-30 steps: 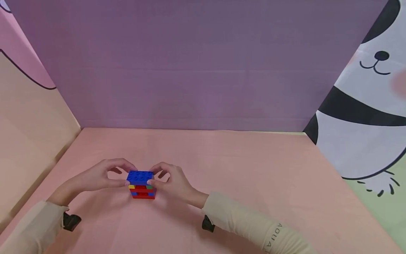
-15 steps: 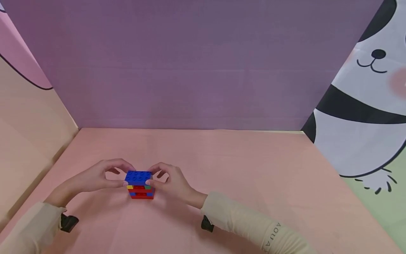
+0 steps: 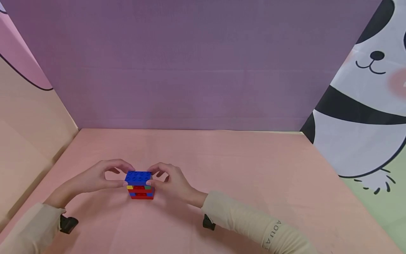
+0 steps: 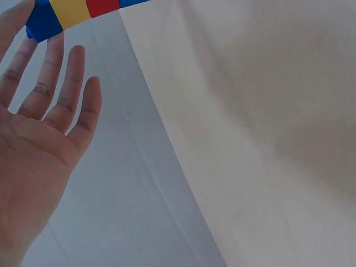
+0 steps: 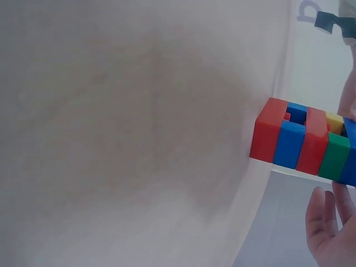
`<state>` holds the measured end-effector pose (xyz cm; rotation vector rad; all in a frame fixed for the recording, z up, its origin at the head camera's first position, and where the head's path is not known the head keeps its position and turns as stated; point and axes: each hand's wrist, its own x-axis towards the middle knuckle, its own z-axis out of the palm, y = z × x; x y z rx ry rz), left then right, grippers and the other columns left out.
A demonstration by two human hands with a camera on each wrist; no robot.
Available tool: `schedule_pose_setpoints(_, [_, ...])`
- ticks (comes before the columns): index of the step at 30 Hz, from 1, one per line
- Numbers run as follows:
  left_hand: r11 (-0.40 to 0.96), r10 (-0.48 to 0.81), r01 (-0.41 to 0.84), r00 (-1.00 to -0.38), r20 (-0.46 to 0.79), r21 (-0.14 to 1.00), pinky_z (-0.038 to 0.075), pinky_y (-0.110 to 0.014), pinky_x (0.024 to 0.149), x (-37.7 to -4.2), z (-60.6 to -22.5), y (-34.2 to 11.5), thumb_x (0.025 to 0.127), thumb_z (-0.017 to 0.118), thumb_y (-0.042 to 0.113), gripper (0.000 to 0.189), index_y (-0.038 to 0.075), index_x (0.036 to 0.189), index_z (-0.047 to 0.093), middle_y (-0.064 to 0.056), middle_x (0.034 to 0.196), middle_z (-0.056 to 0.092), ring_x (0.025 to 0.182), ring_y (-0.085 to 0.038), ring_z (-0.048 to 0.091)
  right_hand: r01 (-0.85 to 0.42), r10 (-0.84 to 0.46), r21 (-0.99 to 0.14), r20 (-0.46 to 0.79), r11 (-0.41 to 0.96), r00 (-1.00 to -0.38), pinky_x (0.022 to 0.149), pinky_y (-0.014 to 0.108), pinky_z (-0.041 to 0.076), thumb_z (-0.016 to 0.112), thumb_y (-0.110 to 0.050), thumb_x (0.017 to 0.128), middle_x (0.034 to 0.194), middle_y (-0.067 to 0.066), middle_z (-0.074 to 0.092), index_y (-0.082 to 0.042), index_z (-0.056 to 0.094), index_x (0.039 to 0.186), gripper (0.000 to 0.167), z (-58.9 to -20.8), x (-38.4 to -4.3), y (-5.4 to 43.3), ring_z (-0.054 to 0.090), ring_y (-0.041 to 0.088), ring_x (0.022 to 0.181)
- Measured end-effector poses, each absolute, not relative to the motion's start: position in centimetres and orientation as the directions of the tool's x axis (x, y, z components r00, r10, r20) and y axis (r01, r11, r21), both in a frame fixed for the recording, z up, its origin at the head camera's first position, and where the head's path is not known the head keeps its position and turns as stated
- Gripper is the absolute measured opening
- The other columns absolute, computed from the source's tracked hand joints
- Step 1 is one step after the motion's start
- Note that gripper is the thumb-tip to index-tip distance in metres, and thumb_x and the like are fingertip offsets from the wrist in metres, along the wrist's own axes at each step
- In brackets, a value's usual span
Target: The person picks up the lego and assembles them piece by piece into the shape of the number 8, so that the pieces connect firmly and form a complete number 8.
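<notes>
A small tower of toy building bricks (image 3: 142, 197) stands on the table, left of centre in the head view. From the bottom it runs red, blue pieces at the ends, red, then yellow at the left and green at the right. The blue brick (image 3: 139, 176) with studs lies across the top. My left hand (image 3: 95, 178) pinches its left end between thumb and fingers. At the right end, my right hand (image 3: 172, 183) pinches the same brick. The right wrist view shows gaps between the end pieces of the tower (image 5: 270, 130).
A pink cloth covers the table (image 3: 241, 169). Behind it rises a purple wall (image 3: 196, 63), with a beige panel (image 3: 28, 130) at the left and a panda print (image 3: 364, 106) at the right. Dark bands sit at both wrists.
The head view has shifted slightly, so the scene sits a little further left. Both hands stay on the top blue brick, and the tower keeps its shape.
</notes>
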<state>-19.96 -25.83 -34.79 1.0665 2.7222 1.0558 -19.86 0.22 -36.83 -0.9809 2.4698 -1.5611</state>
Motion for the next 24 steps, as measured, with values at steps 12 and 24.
schedule_pose_setpoints(12, [0.548, 0.601, 0.585, -0.773, 0.205, 0.598, 0.049, -0.038, 0.081, -19.87, -34.6, -25.78, 0.081, 0.069, 0.023, 0.033, 0.025, 0.111, 0.058, 0.012, 0.104, 0.063, 0.095, -0.002, 0.057, -0.624, -0.55, -0.72, 0.402, 0.303, -0.732, 0.068, 0.026, 0.05, 0.069, -0.022, 0.081, 0.109, -0.003, 0.064, -0.016, 0.061, 0.113, 0.033, -37.29, -20.01, 0.66, 0.054, 0.021, 0.095])
schedule_pose_setpoints(24, [0.585, 0.561, 0.574, -0.797, 0.224, 0.573, 0.05, -0.038, 0.081, -20.02, -34.79, -25.59, 0.08, 0.07, 0.026, 0.033, 0.027, 0.111, 0.058, 0.012, 0.107, 0.062, 0.096, -0.004, 0.056, -0.635, -0.548, -0.717, 0.42, 0.288, -0.723, 0.068, 0.025, 0.05, 0.07, -0.017, 0.08, 0.112, -0.001, 0.063, -0.015, 0.061, 0.113, 0.034, -37.23, -20.01, 0.78, 0.054, 0.021, 0.095])
